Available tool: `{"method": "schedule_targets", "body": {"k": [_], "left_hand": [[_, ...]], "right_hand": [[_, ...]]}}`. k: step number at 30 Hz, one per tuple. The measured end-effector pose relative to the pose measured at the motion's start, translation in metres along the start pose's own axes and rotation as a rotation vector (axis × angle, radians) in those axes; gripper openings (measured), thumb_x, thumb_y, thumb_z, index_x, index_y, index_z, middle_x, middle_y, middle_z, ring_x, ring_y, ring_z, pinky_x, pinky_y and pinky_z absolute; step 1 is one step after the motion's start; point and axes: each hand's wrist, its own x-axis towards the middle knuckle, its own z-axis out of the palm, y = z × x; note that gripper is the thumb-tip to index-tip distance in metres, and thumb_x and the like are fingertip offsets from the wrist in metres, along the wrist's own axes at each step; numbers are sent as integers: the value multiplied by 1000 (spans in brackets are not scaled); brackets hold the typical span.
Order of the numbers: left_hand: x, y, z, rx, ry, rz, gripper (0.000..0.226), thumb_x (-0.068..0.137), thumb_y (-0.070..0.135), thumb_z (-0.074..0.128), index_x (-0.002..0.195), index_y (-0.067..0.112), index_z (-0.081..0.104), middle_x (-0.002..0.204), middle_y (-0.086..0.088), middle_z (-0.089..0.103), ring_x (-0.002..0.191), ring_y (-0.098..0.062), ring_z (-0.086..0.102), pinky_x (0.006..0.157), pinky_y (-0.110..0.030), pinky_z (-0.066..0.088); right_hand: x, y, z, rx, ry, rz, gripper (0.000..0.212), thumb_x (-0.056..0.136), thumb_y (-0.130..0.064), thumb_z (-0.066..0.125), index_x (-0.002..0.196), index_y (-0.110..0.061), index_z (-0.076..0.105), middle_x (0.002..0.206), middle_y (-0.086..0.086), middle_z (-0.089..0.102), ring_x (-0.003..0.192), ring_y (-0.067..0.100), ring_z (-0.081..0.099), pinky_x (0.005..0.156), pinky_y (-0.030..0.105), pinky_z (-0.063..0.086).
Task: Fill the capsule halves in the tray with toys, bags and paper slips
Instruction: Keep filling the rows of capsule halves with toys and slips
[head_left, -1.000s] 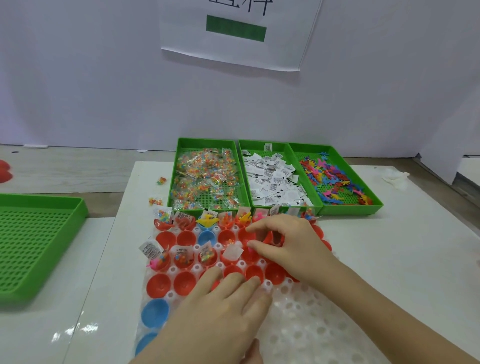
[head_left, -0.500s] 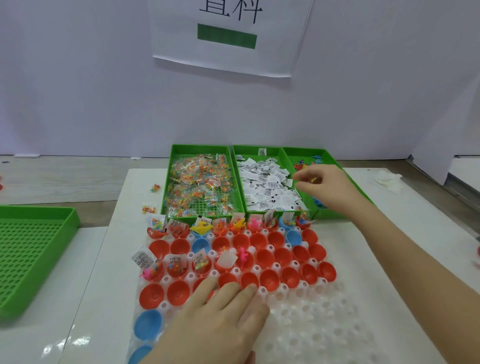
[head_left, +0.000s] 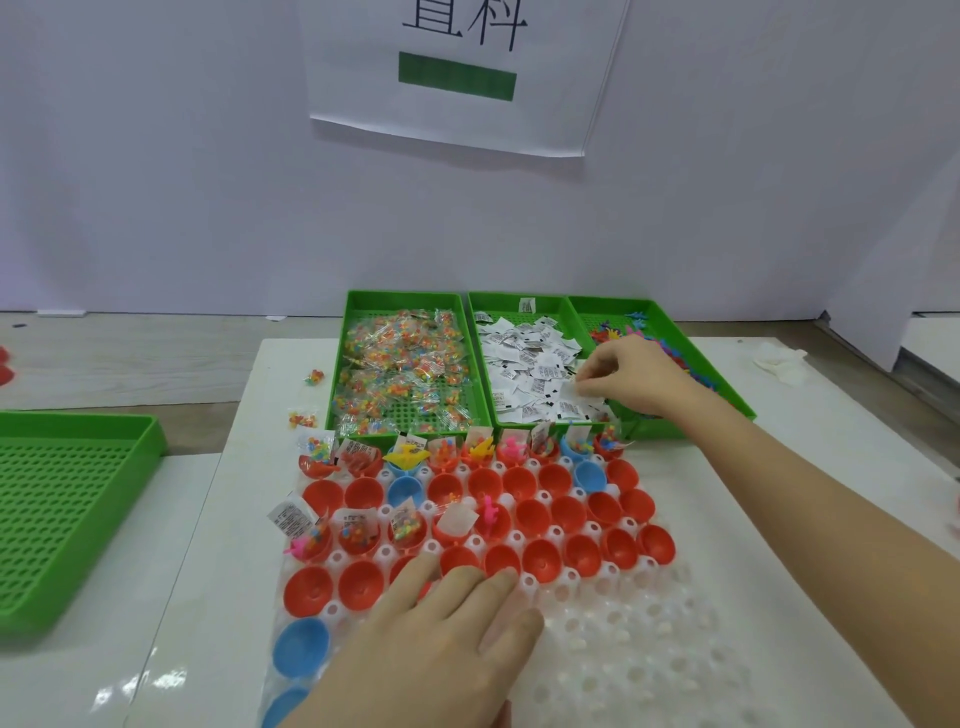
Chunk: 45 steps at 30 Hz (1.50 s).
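Behind the capsule tray (head_left: 649, 649), the right hand (head_left: 634, 374) is in the middle green bin (head_left: 519, 298), fingertips pinching a paper slip (head_left: 569, 391). On the tray's near side, the left hand (head_left: 441, 639) lies flat, fingers straight, touching red capsule halves (head_left: 543, 558).

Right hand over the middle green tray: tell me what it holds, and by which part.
The right hand pinches one white paper slip by its edge, between thumb and fingertips, just above the pile in the slip tray.
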Motion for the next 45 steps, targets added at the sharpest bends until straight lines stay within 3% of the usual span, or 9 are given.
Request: {"method": "schedule_targets", "body": {"k": [3,9,15,21,25,32,37,41,45], "left_hand": [[0,2,0,10,26,5,37,75,29,42,83,35,77,91,8,75,72,-7,70,68,-26,56],[-1,4,2,16,40,-5,38,76,26,41,82,34,77,89,8,75,74,-7,70,69,-27,56],[-1,4,2,23,41,-11,41,74,22,39,84,33,78,89,7,76,73,-8,70,69,-29,57],[-2,5,1,22,23,-10,42,75,22,39,85,33,78,90,7,76,74,-9,70,70,-29,57],[-2,6,0,13,22,-23,42,75,22,39,84,33,78,90,6,76,74,-9,70,70,-28,56],[-3,6,1,22,26,-26,45,73,20,37,86,33,78,91,5,76,75,-10,70,70,-29,57],[-3,7,4,18,49,-33,44,70,19,39,84,31,78,89,3,76,73,-11,70,70,-30,56],[-4,7,5,18,46,-37,44,69,22,38,84,31,78,90,2,76,73,-12,70,70,-29,56],[-4,7,5,18,37,-35,43,71,20,39,86,30,78,91,2,76,74,-13,70,70,-31,56]], "right_hand": [[-9,2,-8,113,97,-11,14,77,-33,79,71,-27,67,79,-12,66,73,-3,56,60,15,37],[-46,-19,-22,479,399,-111,8,78,-29,77,80,-26,70,77,-9,71,73,8,65,70,23,50],[-106,-59,11,304,25,-438,20,82,-16,73,85,-35,73,80,-20,70,68,4,61,60,16,48],[-114,-66,36,280,-113,-429,32,85,-12,70,101,-34,54,76,-10,68,70,10,60,70,26,50],[-111,-74,35,151,-130,-486,47,83,-13,69,100,-44,39,75,-11,68,68,6,57,64,16,44],[-100,-97,27,-276,-192,-661,51,85,-21,66,116,-36,29,75,-11,64,77,11,53,78,-7,17],[-95,-107,36,-395,-163,-706,55,83,-12,59,119,-37,25,71,-9,62,81,17,47,55,16,29],[-89,-109,41,-488,-189,-740,58,82,-8,57,118,-35,21,74,-6,63,73,15,41,67,31,43],[-83,-109,37,-471,-248,-733,59,84,-16,61,123,-38,23,77,-7,64,73,13,49,63,22,39]]}}
